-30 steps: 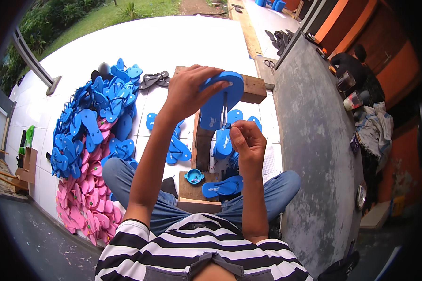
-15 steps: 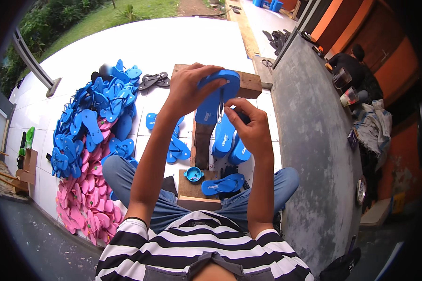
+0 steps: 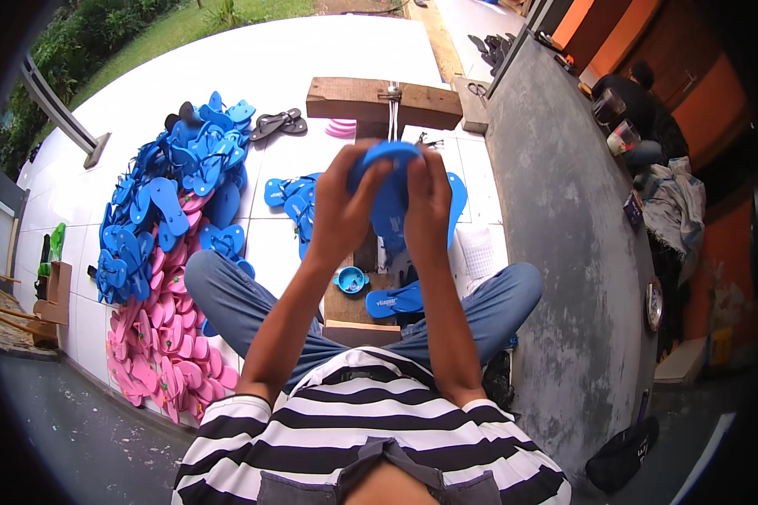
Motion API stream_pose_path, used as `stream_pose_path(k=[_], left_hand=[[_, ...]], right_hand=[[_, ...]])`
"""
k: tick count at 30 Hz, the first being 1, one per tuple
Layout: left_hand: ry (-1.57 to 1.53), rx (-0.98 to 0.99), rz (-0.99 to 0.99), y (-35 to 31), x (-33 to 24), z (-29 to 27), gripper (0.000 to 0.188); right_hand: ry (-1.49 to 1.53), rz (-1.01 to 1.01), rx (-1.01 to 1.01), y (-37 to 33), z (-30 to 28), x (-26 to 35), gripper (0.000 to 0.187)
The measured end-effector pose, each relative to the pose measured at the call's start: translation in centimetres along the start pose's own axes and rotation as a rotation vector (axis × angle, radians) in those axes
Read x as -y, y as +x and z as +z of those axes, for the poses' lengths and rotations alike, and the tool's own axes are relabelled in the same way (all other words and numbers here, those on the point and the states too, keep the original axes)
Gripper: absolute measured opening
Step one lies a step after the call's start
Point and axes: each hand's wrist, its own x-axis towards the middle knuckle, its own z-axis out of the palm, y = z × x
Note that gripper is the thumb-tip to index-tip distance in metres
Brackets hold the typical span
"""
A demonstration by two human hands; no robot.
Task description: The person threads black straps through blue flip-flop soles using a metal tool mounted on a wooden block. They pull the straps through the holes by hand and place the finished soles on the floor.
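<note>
A blue flip-flop sole [image 3: 389, 202] is gripped between my two hands, just on my side of the wooden crossbar [image 3: 354, 99]. My left hand [image 3: 345, 198] wraps its left edge, thumb on the face. On the opposite edge, my right hand [image 3: 429, 198] closes with its thumb near the top. A metal tool [image 3: 393, 105] with thin prongs is fixed to the crossbar, beyond the sole. Below my hands, a blue flip-flop [image 3: 394, 300] lies beside a small blue bowl [image 3: 350, 279] on a wooden base. Any strap on the held sole is hidden.
To the left spreads a heap of blue flip-flops [image 3: 160, 206] and pink flip-flops [image 3: 168, 337]. Black flip-flops [image 3: 280, 124] lie behind it. More blue pairs [image 3: 299, 202] sit left of my hands. A grey ledge [image 3: 556, 278] runs along the right; a person [image 3: 636, 97] sits beyond it.
The sole has come down and toward me, away from the crossbar. My right hand has moved from the thin metal prongs to the sole's right edge. The metal tool on the crossbar now shows.
</note>
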Motion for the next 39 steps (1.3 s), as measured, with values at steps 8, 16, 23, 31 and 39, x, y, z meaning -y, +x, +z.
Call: stream_pose_path(k=[8,16,23,31,39], left_hand=[[0.011,-0.005,-0.086,-9.4,0.8,-2.3,0.024],[-0.053,0.195,-0.072,-7.4,1.2,-2.6,0.041],[-0.116,0.106,0.002,-6.4,3.8,-3.3,0.041],[0.047,0.136,-0.065,-6.5,6.8,-3.9,0.044],[0.114,0.173,0.421,-1.2,3.9,-3.1,0.040]], right_hand=[[-0.568,-0.262,-0.034,-10.4,-0.8,0.5,0.036],[0.459,0.497,0.359,-9.9,-1.3,-1.8,0.031],[1.039,0.871,0.254,-10.1,0.2,-3.5,0.063],[0.891,0.224,-0.260,-3.8,-2.2,-7.0,0.032],[-0.377,-0.589,0.121,-0.2,-2.7,-4.3,0.052]])
